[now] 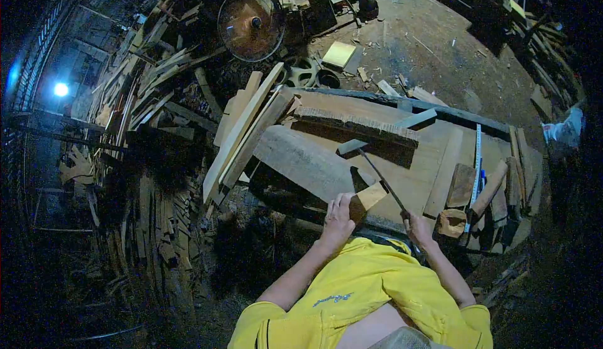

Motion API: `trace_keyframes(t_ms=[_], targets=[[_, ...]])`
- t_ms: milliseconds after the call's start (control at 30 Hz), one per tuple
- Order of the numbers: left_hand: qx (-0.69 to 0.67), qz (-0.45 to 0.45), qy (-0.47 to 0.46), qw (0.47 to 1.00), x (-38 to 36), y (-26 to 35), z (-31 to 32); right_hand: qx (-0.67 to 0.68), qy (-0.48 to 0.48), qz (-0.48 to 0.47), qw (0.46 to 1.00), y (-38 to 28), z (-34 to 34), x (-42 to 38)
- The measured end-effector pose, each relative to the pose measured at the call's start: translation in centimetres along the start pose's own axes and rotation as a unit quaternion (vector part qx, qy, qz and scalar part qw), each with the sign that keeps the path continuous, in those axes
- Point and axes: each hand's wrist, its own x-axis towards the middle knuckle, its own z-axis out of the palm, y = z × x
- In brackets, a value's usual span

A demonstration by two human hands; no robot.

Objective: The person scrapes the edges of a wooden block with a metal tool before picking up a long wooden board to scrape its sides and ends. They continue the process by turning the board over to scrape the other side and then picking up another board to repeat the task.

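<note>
My left hand (338, 218) is closed around the near side of a small wooden block (370, 196), its pale face turned up, near the bench's front edge. In my right hand (418, 230), the fingers wrap the lower end of a hammer's thin dark handle. The hammer (382, 178) slants up and left, and its grey head (352, 147) is beyond the block, over the bench. Left of the block lies a wide grey timber (301, 160). A long thick beam (352, 118) with a rough side lies farther back.
The wooden bench (433, 145) also carries a white ruler (478, 160), a wooden mallet (488, 189) and several offcuts at the right. Long boards (242, 138) lean over its left end. A large round saw blade (251, 23) stands behind, with stacked scrap wood (135, 98) to the left.
</note>
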Motion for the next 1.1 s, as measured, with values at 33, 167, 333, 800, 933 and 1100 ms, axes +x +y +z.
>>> trace_keyframes(t_ms=[33,167,333,800,933,1100], targets=[[0.006,-0.003,0.007,1.0,0.0,0.0,-0.1,0.001,-0.002,0.002,1.0,-0.7,-0.3,-0.8],[0.002,0.023,0.011,1.0,0.4,0.0,-0.3,-0.038,0.016,-0.052,0.998,-0.9,0.2,-2.0],[-0.009,0.035,-0.004,0.999,1.5,-1.1,-0.6,-0.039,0.092,-0.072,0.992,-1.1,0.4,-1.7],[0.014,0.066,-0.082,0.994,1.9,-0.4,-1.6,0.007,0.102,-0.013,0.995,-1.5,1.6,-4.0],[-0.004,0.027,-0.049,0.998,1.3,0.0,-1.4,0.023,0.063,0.016,0.998,0.6,1.8,-3.8],[-0.024,-0.092,-0.053,0.994,-0.1,-0.2,-0.7,0.043,0.03,-0.044,0.998,-0.5,0.0,-4.4]])
